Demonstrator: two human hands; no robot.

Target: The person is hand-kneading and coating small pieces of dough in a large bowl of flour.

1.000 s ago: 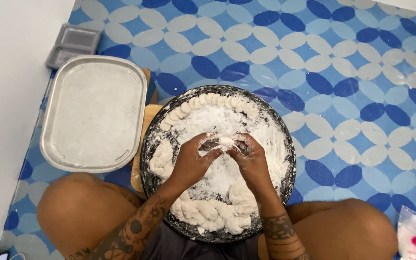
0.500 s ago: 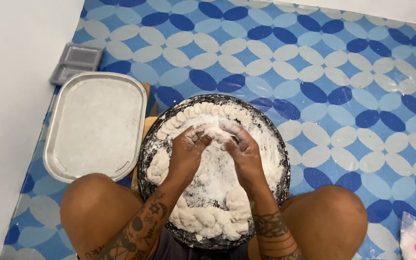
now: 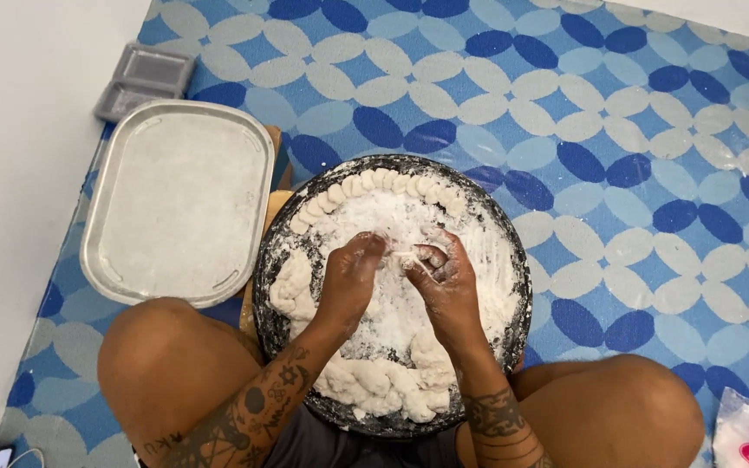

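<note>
A small, pale, floury dough piece (image 3: 407, 254), seemingly stretched, lies pinched above the round floured pan (image 3: 513, 260).

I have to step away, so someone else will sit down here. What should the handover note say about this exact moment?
Left hand and right hand: both floury, meeting over the middle of the round dark tray, pinching a small piece of dough between their fingertips.
Done: a row of shaped dough pieces lines the far rim; more, in twisted shapes, lie along the left and near rim.
Left: the right side of the rim holds only flour. The floured rectangular metal tray on the left holds no pieces.
</note>
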